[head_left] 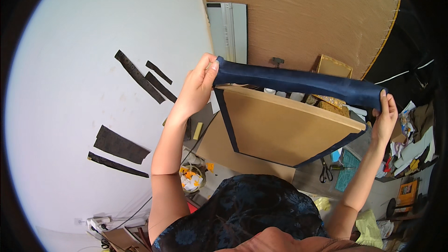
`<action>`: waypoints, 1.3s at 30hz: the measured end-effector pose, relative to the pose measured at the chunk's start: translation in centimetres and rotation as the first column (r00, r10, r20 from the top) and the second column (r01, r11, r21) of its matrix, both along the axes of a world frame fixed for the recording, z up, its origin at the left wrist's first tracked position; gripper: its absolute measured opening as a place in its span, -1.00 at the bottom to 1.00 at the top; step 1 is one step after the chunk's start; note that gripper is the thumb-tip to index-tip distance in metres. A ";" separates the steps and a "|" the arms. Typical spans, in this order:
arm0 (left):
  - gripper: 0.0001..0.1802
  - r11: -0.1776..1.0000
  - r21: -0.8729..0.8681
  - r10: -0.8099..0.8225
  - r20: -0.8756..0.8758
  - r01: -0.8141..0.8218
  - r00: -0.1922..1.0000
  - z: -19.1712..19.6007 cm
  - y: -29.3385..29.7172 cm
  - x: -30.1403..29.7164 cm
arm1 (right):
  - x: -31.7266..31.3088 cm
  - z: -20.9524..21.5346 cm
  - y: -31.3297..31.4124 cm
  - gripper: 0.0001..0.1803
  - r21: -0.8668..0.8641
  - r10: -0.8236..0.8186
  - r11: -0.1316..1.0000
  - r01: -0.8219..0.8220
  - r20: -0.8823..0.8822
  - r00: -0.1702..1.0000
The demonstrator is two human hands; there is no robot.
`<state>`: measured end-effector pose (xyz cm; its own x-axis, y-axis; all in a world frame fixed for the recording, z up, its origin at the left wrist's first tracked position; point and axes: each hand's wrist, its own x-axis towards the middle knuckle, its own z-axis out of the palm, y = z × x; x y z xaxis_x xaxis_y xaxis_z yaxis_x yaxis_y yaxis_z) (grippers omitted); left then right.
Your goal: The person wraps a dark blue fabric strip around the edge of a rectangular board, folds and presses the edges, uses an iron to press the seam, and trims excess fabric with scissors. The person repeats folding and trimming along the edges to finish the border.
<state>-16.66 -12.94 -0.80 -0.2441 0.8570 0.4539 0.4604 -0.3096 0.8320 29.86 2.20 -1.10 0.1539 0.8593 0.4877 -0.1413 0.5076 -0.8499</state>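
A dark blue fabric strip is stretched lengthwise between my two hands. My left hand pinches its left end between thumb and fingers. At the other end, my right hand grips the strip near its corner. Just below the strip stands a tilted brown panel with a pale bare wooden top edge. Dark blue fabric covers its left, right and lower edges. The strip runs roughly along the bare edge; whether it touches the panel I cannot tell.
Black-handled scissors and a green cutting mat lie right of the panel. A hammer and a paper trimmer are behind. Several dark strips hang on the white wall. Scraps pile up at the right.
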 end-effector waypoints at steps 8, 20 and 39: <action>-0.56 0.829 0.302 -0.558 0.484 0.470 0.674 -3.2 0.1 -0.5 | -2.3 -3.0 0.1 -0.76 0.078 -0.232 0.971 0.225 0.113 0.966; -0.17 0.660 0.221 -0.666 0.614 0.718 0.423 -1.9 1.3 -3.2 | -2.2 -2.9 0.3 -0.77 0.009 -0.088 0.996 0.087 0.135 0.987; -0.36 0.672 0.228 -0.701 0.503 0.705 0.505 -3.4 2.2 -3.8 | -2.0 -3.0 0.6 -0.76 0.012 -0.125 0.992 0.125 0.176 0.976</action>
